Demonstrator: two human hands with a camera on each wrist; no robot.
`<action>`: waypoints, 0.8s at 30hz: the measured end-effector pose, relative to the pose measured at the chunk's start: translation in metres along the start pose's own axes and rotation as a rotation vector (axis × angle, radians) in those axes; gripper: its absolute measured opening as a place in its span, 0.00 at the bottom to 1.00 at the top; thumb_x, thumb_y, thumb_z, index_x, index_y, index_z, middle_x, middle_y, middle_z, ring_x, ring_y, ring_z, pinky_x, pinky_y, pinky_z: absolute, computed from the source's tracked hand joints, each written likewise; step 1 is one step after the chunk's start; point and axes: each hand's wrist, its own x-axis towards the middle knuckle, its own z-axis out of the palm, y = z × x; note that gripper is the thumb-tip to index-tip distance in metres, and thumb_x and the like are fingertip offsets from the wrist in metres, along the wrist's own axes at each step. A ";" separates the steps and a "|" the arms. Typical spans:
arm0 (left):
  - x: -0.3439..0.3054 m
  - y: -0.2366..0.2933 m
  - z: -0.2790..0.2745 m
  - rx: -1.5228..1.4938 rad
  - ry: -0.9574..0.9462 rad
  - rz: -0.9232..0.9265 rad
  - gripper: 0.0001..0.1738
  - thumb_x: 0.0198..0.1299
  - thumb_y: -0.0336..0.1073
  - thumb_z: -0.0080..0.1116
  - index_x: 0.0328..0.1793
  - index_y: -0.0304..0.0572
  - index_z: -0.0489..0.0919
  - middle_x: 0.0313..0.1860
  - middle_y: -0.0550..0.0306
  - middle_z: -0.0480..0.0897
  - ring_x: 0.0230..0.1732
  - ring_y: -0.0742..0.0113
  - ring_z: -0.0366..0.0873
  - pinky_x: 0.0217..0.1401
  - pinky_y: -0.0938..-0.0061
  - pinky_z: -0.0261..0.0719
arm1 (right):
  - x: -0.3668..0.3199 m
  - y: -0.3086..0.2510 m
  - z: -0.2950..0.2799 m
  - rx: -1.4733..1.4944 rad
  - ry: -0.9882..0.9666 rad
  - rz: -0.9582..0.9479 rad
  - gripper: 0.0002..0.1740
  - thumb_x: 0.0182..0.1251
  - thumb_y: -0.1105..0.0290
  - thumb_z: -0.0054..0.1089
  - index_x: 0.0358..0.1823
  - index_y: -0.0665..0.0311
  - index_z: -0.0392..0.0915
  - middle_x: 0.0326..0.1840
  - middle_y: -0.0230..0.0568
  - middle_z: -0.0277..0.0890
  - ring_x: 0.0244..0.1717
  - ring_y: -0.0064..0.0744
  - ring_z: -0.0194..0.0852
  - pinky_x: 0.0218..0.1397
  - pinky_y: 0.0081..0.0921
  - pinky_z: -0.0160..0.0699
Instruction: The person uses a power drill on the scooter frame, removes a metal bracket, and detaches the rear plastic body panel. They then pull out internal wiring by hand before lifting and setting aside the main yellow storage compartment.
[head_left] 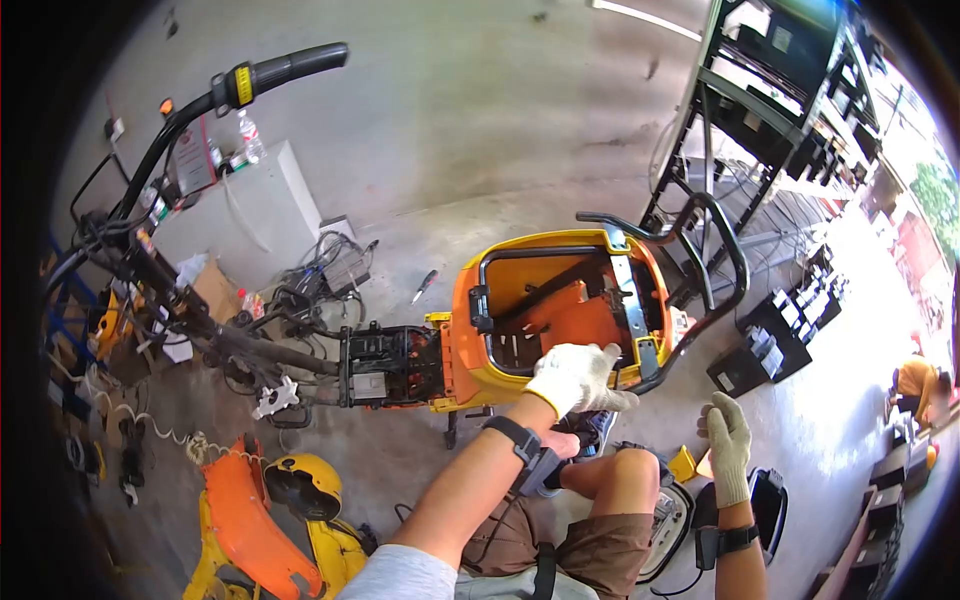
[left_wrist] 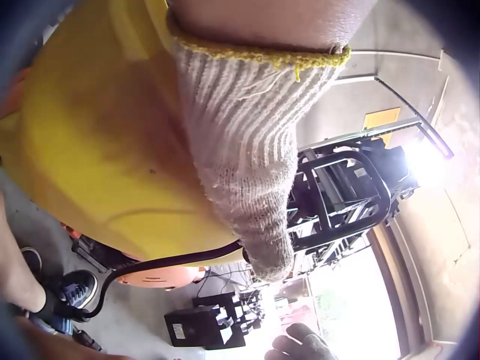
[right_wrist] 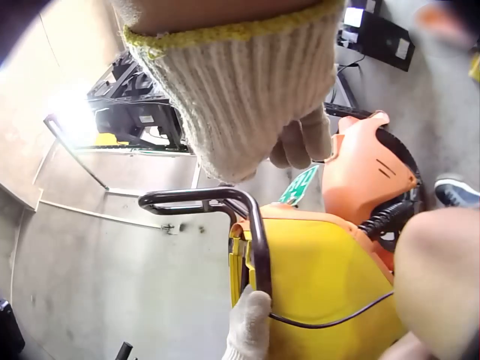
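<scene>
My gloved left hand rests at the near rear edge of the orange and yellow scooter body, beside the black rear rail. Its visible fingers look straight and spread. From the right wrist view, the same left hand touches the rail where a thin black cable crosses the yellow panel; some fingers are hidden. Apart from the body, my right hand is raised with loosely bent fingers and holds nothing. The right wrist view shows its glove above the rail.
Left of the body are the bare frame and handlebar. A screwdriver lies on the floor. Orange and yellow panels are at the lower left. Black boxes stand near the metal shelf; a person crouches far right.
</scene>
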 end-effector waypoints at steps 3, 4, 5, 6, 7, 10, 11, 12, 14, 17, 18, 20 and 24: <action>-0.001 0.002 -0.002 -0.012 -0.009 -0.002 0.50 0.51 0.76 0.60 0.68 0.45 0.74 0.55 0.40 0.84 0.56 0.40 0.83 0.57 0.51 0.81 | 0.001 0.004 0.005 0.041 0.000 0.026 0.24 0.74 0.67 0.60 0.68 0.67 0.71 0.53 0.42 0.80 0.46 0.26 0.80 0.49 0.25 0.83; -0.002 0.003 -0.003 -0.013 0.006 0.001 0.51 0.50 0.76 0.61 0.68 0.44 0.73 0.54 0.40 0.84 0.56 0.40 0.83 0.57 0.52 0.82 | 0.006 -0.004 0.013 0.063 -0.007 0.008 0.27 0.73 0.67 0.61 0.71 0.66 0.70 0.57 0.45 0.78 0.50 0.28 0.80 0.52 0.26 0.83; -0.001 0.005 -0.003 -0.001 -0.008 -0.021 0.51 0.49 0.76 0.61 0.69 0.45 0.73 0.55 0.40 0.84 0.56 0.40 0.83 0.57 0.52 0.81 | 0.016 -0.010 0.022 0.032 0.012 -0.072 0.30 0.72 0.65 0.62 0.73 0.65 0.67 0.61 0.46 0.77 0.56 0.30 0.79 0.56 0.28 0.82; -0.001 0.006 -0.003 0.009 -0.019 -0.047 0.51 0.48 0.76 0.61 0.69 0.46 0.73 0.55 0.40 0.84 0.56 0.40 0.83 0.58 0.52 0.81 | 0.027 -0.020 0.032 0.000 0.025 -0.153 0.33 0.71 0.64 0.64 0.75 0.64 0.65 0.65 0.48 0.75 0.61 0.33 0.78 0.60 0.31 0.80; 0.001 0.006 -0.003 -0.001 -0.044 -0.066 0.51 0.47 0.76 0.61 0.70 0.48 0.72 0.58 0.40 0.83 0.57 0.40 0.83 0.58 0.51 0.81 | 0.036 -0.041 0.044 -0.014 0.080 -0.241 0.36 0.70 0.63 0.66 0.75 0.65 0.64 0.67 0.49 0.74 0.64 0.34 0.76 0.63 0.32 0.79; -0.003 0.008 0.007 0.020 -0.013 -0.062 0.51 0.48 0.77 0.60 0.69 0.49 0.72 0.59 0.41 0.82 0.57 0.39 0.83 0.58 0.50 0.81 | 0.050 -0.081 0.064 0.100 0.175 -0.445 0.37 0.67 0.61 0.69 0.75 0.66 0.65 0.66 0.48 0.76 0.63 0.32 0.77 0.65 0.31 0.76; -0.003 0.008 0.005 0.020 -0.011 -0.062 0.51 0.48 0.77 0.60 0.69 0.49 0.72 0.59 0.41 0.82 0.57 0.39 0.83 0.58 0.50 0.81 | 0.052 -0.121 0.072 0.077 0.145 -0.481 0.35 0.68 0.61 0.68 0.73 0.66 0.68 0.61 0.47 0.79 0.58 0.31 0.79 0.62 0.29 0.77; -0.004 0.007 0.004 0.018 -0.019 -0.064 0.50 0.48 0.76 0.61 0.69 0.49 0.72 0.59 0.41 0.82 0.57 0.39 0.82 0.58 0.50 0.80 | 0.058 -0.160 0.079 0.054 0.116 -0.514 0.32 0.69 0.60 0.67 0.70 0.67 0.70 0.56 0.45 0.82 0.54 0.30 0.80 0.59 0.27 0.78; -0.006 0.007 0.004 0.022 -0.036 -0.055 0.50 0.49 0.76 0.62 0.69 0.49 0.72 0.59 0.41 0.82 0.58 0.39 0.82 0.58 0.50 0.80 | 0.086 -0.178 0.083 0.016 0.068 -0.281 0.27 0.71 0.60 0.64 0.66 0.68 0.75 0.44 0.40 0.84 0.45 0.26 0.80 0.52 0.24 0.78; -0.003 0.003 0.006 0.024 -0.007 -0.009 0.51 0.46 0.73 0.68 0.70 0.49 0.71 0.62 0.42 0.81 0.61 0.40 0.80 0.61 0.52 0.79 | 0.094 -0.176 0.094 0.027 0.065 -0.381 0.23 0.73 0.62 0.61 0.63 0.68 0.77 0.41 0.36 0.84 0.40 0.21 0.79 0.46 0.22 0.78; -0.002 0.004 0.004 0.049 -0.049 -0.036 0.52 0.47 0.74 0.66 0.73 0.52 0.69 0.63 0.42 0.80 0.62 0.40 0.80 0.63 0.53 0.78 | 0.087 -0.176 0.099 0.001 0.101 -0.431 0.23 0.73 0.62 0.61 0.63 0.68 0.77 0.41 0.36 0.84 0.39 0.21 0.79 0.46 0.22 0.78; -0.001 0.005 -0.003 0.028 -0.013 -0.019 0.53 0.49 0.74 0.65 0.75 0.53 0.67 0.64 0.43 0.80 0.63 0.41 0.79 0.63 0.52 0.78 | 0.078 -0.187 0.108 0.004 0.107 -0.531 0.25 0.72 0.62 0.63 0.64 0.69 0.76 0.46 0.41 0.86 0.45 0.27 0.83 0.53 0.26 0.79; 0.002 -0.008 0.008 -0.127 0.145 0.050 0.51 0.55 0.75 0.60 0.77 0.54 0.65 0.63 0.42 0.81 0.64 0.41 0.79 0.63 0.51 0.78 | 0.057 -0.204 0.126 -0.056 0.105 -0.635 0.22 0.71 0.63 0.65 0.62 0.66 0.78 0.46 0.51 0.87 0.45 0.36 0.88 0.51 0.31 0.83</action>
